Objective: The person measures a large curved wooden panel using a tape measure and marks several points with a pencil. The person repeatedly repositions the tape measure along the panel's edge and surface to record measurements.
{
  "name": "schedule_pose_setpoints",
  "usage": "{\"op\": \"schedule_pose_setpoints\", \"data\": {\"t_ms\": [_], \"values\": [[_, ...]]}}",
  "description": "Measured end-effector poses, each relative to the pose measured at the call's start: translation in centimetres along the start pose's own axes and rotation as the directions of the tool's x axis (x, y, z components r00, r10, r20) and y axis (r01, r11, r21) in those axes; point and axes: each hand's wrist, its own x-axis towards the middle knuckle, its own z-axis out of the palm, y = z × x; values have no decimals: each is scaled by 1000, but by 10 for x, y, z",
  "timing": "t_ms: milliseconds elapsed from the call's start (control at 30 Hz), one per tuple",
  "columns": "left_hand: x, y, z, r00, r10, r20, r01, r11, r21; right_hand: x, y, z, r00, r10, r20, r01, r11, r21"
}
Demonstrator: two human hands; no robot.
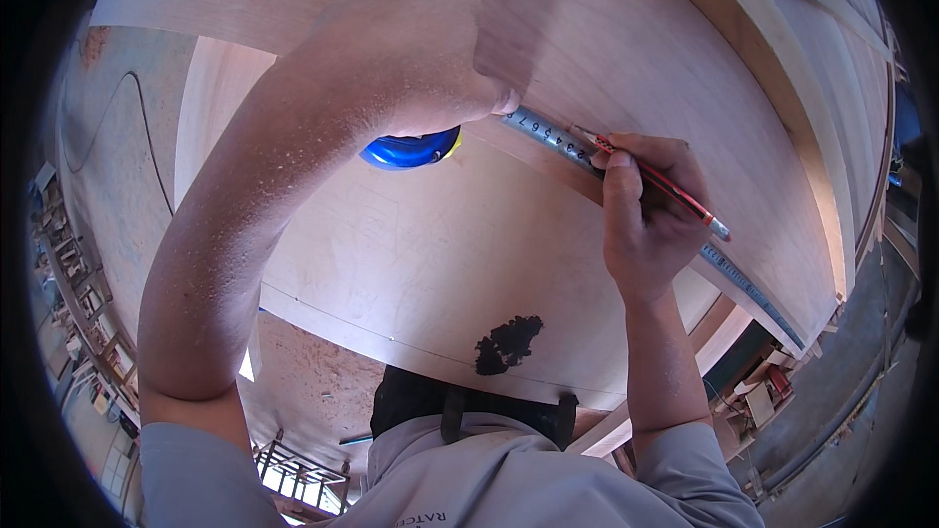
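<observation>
a broad wood-faced panel [606, 49] fills the upper view; a pale board [391, 254] shows nearer the person. the left hand [440, 78] bends inward, fingers mostly hidden, so i cannot tell its grip; the right hand [660, 210] pinches thumb against fingers. the steel tape blade [548, 137] runs along the panel, passing under the right hand; the blue tape-measure case [409, 151] sits beneath the left. in the pinch, a red-and-black pencil [675, 189] points close beside the blade. a nudge from either hand could shift the blade; a leaning pencil could misplace a mark.
</observation>
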Motion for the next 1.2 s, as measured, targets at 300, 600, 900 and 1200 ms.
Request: {"op": "schedule_pose_setpoints", "data": {"t_ms": [300,600,900,1200], "values": [[1,-1,1,1000,7,24,-7,1000,-17,2,2,3,999,-32,-7,32,999,-1],[1,-1,1,1000,10,28,-10,1000,-17,1,3,2,1000,-29,-4,29,999,-21],[2,0,0,1000,9,22,-9,1000,-3,3,3,3,999,-52,-6,51,998,-45],[0,1,-9,999,-5,35,8,998,-70,-1,-3,-3,1000,-7,5,7,1000,7]]}}
